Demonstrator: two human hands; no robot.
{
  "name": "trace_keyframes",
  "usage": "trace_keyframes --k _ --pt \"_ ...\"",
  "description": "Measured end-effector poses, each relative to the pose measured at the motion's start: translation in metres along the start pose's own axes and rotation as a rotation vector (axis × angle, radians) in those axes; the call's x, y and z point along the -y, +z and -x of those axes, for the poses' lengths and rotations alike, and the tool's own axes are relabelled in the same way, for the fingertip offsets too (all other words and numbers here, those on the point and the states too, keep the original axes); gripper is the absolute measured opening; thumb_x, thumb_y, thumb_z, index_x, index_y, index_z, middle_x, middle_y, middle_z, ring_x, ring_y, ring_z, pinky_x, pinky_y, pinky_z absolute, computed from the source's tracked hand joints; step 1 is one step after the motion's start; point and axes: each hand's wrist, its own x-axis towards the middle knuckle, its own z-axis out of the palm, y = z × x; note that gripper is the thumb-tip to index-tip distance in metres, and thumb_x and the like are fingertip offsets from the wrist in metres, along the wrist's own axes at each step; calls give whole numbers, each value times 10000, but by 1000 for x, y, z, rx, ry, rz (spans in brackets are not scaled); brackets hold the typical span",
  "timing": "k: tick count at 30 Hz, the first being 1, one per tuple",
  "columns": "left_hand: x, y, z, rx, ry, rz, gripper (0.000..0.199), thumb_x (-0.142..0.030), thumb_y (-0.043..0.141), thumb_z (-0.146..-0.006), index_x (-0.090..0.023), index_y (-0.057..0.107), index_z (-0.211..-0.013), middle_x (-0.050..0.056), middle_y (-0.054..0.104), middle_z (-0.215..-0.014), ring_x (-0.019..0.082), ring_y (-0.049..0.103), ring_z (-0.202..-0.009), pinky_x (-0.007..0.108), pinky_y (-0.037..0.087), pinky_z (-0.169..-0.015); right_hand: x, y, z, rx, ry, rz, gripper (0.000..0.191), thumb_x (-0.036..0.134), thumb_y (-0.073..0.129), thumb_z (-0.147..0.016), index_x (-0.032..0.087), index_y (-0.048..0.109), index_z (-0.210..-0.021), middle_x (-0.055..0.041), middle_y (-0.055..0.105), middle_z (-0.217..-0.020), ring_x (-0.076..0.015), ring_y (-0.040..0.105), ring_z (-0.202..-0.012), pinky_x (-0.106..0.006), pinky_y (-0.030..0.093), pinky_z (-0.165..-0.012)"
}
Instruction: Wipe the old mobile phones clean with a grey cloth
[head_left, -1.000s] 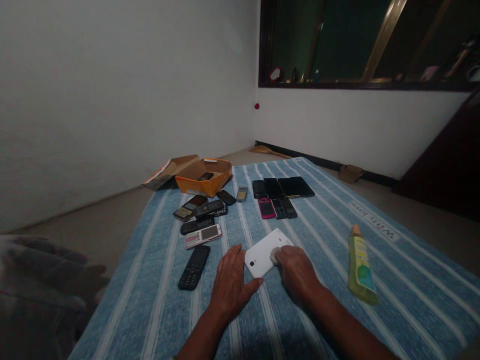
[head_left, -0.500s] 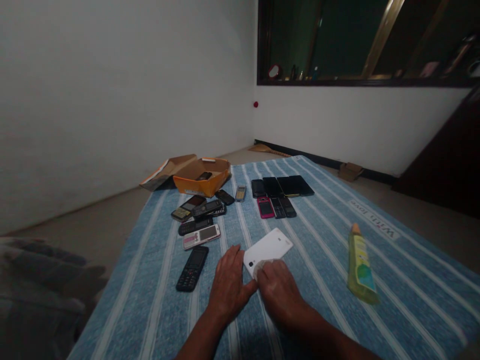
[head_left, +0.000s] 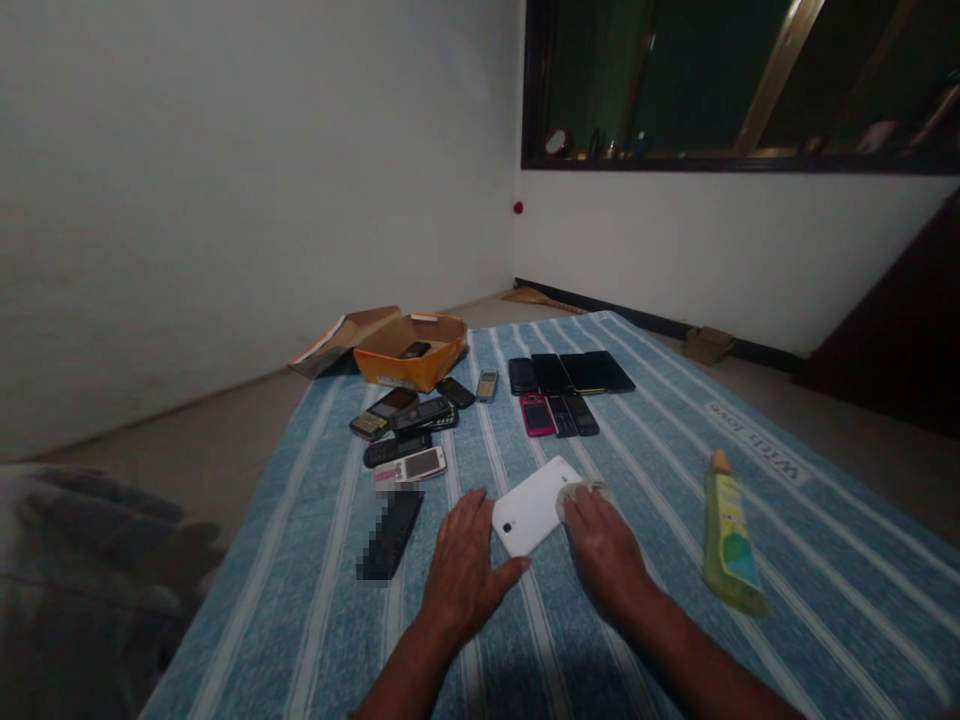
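Note:
A white smartphone [head_left: 529,512] lies back side up on the striped cloth, its camera near the lower left corner. My left hand [head_left: 466,555] braces that end, fingers along the left edge and thumb at the bottom corner. Bunched in my right hand [head_left: 606,545] is a pale wiping cloth [head_left: 574,492], pressed on the phone's right end. To the left of my left hand is a black keypad phone [head_left: 397,530], partly pixelated. A white and pink phone [head_left: 416,465] lies just beyond it.
Several older phones [head_left: 420,412] lie heaped before an open orange box [head_left: 397,370], which has a phone inside. Further right, black smartphones [head_left: 551,373] and a pink phone [head_left: 537,415] sit in rows. A yellow-green bottle [head_left: 731,540] lies on the right of the striped tablecloth [head_left: 645,600].
My right hand has slid the wiping cloth from the phone's camera end to its right end, uncovering the camera. My left hand stays at the left edge.

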Motion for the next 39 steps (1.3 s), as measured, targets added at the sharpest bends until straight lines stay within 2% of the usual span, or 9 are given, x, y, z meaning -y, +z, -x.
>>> trace_keyframes --k 6,10,13,17,21,24,27,32,39 --pt "2 1 0 10 2 -28 629 -409 688 -713 -120 541 -1251 219 498 -1428 398 438 -1338 584 359 -1094 33 10 27 -48 -112 0 498 -29 429 -788 90 592 -1243 -204 584 -1307 -341 515 -1230 -471 471 -984" --pt "1 0 0 18 3 -52 621 -399 679 -723 -108 539 -1253 236 492 -1429 393 439 -1341 579 364 -1093 40 -8 20 -36 -217 -106 435 -5 453 -821 89 607 -1217 -177 638 -1212 -315 530 -1201 -439 472 -988" --pt "2 0 0 8 12 -51 604 -405 674 -733 -122 543 -1250 229 503 -1422 386 444 -1339 579 379 -1081 37 -27 7 46 -205 -271 352 4 497 -823 116 660 -1114 -130 681 -1069 -277 569 -1112 -386 482 -958" --pt "4 2 1 -22 32 -20 631 -435 688 -729 -109 555 -1253 236 520 -1402 393 465 -1319 593 390 -1070 29 -44 -12 168 -49 -618 293 13 491 -803 177 718 -886 -70 687 -874 -207 617 -890 -303 499 -799" --pt "6 1 4 -141 76 81 655 -441 696 -735 -123 548 -1288 218 554 -1377 391 500 -1291 590 430 -1040 24 -49 -30 162 214 -1084 351 37 471 -722 186 757 -861 -46 707 -834 -175 645 -805 -287 490 -758" --pt "-1 -5 6 -260 73 227 488 -400 622 -824 -143 590 -1238 176 644 -1266 325 590 -1201 506 496 -994 26 -49 -39 162 430 -1335 308 114 527 -692 183 775 -863 -42 728 -848 -199 654 -818 -317 490 -768" --pt "-14 -14 8 -285 23 401 389 -378 611 -834 -149 643 -1147 123 727 -1051 250 696 -949 389 571 -842 32 -48 -44 163 570 -1518 286 156 590 -657 173 777 -873 -38 734 -828 -208 654 -801 -330 487 -759" --pt "-31 -18 8 -198 -243 670 429 -381 679 -757 -137 663 -1110 70 743 -891 162 654 -633 300 544 -622 44 -48 -48 135 682 -1732 270 162 656 -615 161 765 -861 -30 730 -789 -176 635 -714 -296 477 -689" --pt "-38 -14 6 -75 -449 1066 556 -332 764 -635 -105 648 -1129 47 720 -818 137 619 -620 276 510 -621 51 -46 -45 148 760 -2008 362 163 734 -558 164 739 -921 -32 724 -803 -169 645 -723 -279 474 -704"
